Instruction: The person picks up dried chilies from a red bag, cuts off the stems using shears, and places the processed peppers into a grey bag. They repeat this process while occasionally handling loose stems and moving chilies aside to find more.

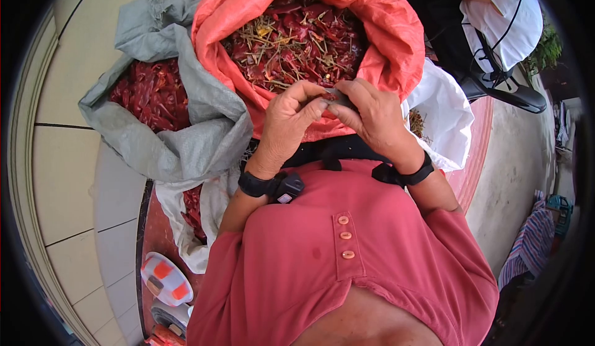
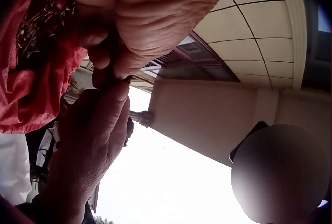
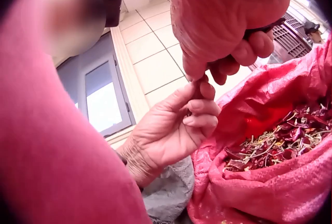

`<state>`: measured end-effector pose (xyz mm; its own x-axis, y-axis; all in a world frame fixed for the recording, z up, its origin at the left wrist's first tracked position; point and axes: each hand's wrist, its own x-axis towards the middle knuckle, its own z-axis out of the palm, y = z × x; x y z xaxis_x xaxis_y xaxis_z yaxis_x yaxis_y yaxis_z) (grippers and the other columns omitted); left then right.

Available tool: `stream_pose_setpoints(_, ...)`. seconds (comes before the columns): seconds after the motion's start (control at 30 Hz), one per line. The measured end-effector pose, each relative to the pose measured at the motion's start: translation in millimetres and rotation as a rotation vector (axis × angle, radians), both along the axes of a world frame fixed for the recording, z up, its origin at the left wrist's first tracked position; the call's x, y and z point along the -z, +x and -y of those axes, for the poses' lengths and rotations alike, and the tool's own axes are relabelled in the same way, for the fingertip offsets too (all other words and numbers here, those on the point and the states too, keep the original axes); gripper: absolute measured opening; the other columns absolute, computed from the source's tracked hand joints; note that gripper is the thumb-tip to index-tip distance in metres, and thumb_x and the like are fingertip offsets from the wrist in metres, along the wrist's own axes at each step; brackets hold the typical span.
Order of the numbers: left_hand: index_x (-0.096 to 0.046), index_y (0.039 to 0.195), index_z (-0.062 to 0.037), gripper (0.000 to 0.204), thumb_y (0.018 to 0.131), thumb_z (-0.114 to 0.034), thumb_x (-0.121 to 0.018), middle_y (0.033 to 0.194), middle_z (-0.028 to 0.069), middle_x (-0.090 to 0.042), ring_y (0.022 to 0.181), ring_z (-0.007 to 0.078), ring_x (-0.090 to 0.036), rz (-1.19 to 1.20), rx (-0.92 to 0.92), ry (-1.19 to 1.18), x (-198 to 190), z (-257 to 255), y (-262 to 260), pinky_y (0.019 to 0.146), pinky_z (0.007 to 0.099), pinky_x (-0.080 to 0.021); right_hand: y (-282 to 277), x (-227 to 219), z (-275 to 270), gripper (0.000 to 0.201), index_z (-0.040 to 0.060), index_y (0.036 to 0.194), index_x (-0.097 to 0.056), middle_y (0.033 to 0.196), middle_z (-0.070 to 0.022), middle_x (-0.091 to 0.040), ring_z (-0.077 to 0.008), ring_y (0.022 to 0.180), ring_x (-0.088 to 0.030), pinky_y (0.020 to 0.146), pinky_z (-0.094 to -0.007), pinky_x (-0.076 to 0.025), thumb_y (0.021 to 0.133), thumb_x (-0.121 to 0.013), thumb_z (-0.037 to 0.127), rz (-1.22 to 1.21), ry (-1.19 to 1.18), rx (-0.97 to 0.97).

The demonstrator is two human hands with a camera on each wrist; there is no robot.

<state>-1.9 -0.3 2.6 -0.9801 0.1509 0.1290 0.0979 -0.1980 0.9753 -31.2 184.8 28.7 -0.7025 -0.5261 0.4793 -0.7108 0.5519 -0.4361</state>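
Observation:
Above the near rim of a red woven sack (image 1: pixel 396 48), both hands meet at the fingertips. My left hand (image 1: pixel 286 119) pinches a small dark-red piece (image 1: pixel 328 97), which looks like dried pepper, between thumb and curled fingers. Fingers of my right hand (image 1: pixel 379 118) curl round a flat grey object (image 1: pixel 342 99) beside that piece; its full shape is hidden. In the right wrist view, a dark edge (image 3: pixel 265 27) shows in the curled right hand (image 3: pixel 228 16), and the left hand (image 3: pixel 168 133) touches its thumb tip. The left wrist view hides the held piece behind fingers.
Dried red peppers and stems (image 1: pixel 297 45) lie in the red sack. A grey sack (image 1: pixel 204 116) of red peppers stands left, a white sack (image 1: pixel 449 116) right. Another white sack (image 1: pixel 176 212) and a plastic basket (image 1: pixel 166 279) are lower left. A person in white (image 1: pixel 511 11) sits upper right.

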Motion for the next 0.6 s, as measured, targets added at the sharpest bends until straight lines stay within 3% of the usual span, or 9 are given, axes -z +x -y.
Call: stream_pose_setpoints(0.6, -0.058, 0.095, -0.0005, 0.009, 0.092, -0.009, -0.058, 0.084, 0.0002, -0.063, 0.074, 0.003, -0.055, 0.088, 0.088, -0.02, 0.2, -0.8, 2.7, 0.065, 0.0188, -0.046, 7.9, 12.6, -5.6, 0.03, 0.0071, 0.099, -0.06, 0.076, -0.0075, -0.057, -0.0257, 0.063, -0.06, 0.051, -0.0352, -0.047, 0.081, -0.069, 0.029, -0.022, -0.004, -0.004)
